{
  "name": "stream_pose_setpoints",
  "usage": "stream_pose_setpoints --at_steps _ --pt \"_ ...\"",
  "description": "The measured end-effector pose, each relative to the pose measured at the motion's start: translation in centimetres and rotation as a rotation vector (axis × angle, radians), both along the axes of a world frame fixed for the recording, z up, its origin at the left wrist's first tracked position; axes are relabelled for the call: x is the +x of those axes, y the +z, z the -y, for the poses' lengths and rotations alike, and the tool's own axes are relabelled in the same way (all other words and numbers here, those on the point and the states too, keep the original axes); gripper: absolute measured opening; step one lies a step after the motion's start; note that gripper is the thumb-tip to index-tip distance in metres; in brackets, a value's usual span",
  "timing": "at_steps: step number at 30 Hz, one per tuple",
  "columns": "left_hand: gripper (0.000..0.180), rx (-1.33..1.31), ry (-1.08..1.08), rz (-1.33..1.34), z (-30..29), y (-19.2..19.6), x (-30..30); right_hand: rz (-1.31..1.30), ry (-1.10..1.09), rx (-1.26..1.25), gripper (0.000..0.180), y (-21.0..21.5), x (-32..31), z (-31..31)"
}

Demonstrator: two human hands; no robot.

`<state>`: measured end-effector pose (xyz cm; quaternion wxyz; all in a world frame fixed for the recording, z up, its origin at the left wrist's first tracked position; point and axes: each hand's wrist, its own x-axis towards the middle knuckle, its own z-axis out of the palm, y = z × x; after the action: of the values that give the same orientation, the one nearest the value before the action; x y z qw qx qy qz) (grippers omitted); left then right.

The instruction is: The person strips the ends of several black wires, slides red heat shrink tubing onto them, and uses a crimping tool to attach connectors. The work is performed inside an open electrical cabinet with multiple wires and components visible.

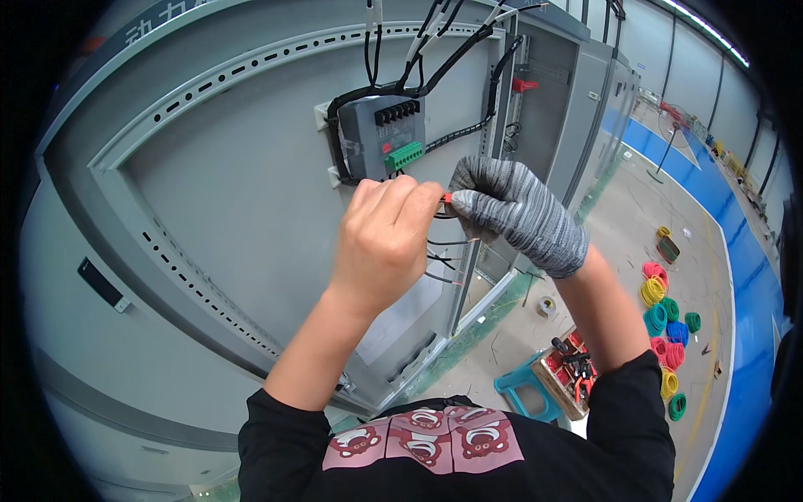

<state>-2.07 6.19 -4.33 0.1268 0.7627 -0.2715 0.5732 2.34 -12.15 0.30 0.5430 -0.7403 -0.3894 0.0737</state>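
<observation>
Bare and closed, my left hand [389,234] pinches something just below the grey meter box; its fingertips are hidden behind the knuckles. My right hand [519,216], in a grey striped knit glove, is closed at its fingertips on a small red piece [447,199]. The red piece sits between the two hands, close to the left fingers; its exact kind is too small to tell. Several thin dark wires [443,258] with stripped ends hang below my hands. Above them, the meter box [376,138] carries a green terminal block [405,156] and a row of black terminals.
Black cable bundles [456,71] run around the box on the grey cabinet door [234,159]. On the floor at right stand a teal stool [527,389] and a wooden box of tools [559,381]. Coloured wire coils [657,318] and a tape roll [546,306] lie nearby.
</observation>
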Motion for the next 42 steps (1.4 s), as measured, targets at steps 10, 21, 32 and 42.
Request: stream_pose_setpoints --at_steps 10,21,32,42 --pt "0.009 -0.421 -0.461 -0.827 -1.0 2.4 -2.8 0.340 0.056 -0.108 0.018 1.2 0.5 0.7" --pt "0.012 -0.447 -0.445 -0.855 -0.8 2.0 -3.1 0.451 0.151 -0.141 0.018 0.6 0.6 0.8" --pt "0.011 -0.361 -0.294 -0.943 -1.5 2.1 -3.9 0.626 0.277 -0.338 0.021 1.4 1.1 0.6" --pt "0.005 -0.230 -0.217 -0.685 -1.2 0.7 -3.1 0.765 0.214 -0.372 0.017 -0.1 1.5 -0.2"
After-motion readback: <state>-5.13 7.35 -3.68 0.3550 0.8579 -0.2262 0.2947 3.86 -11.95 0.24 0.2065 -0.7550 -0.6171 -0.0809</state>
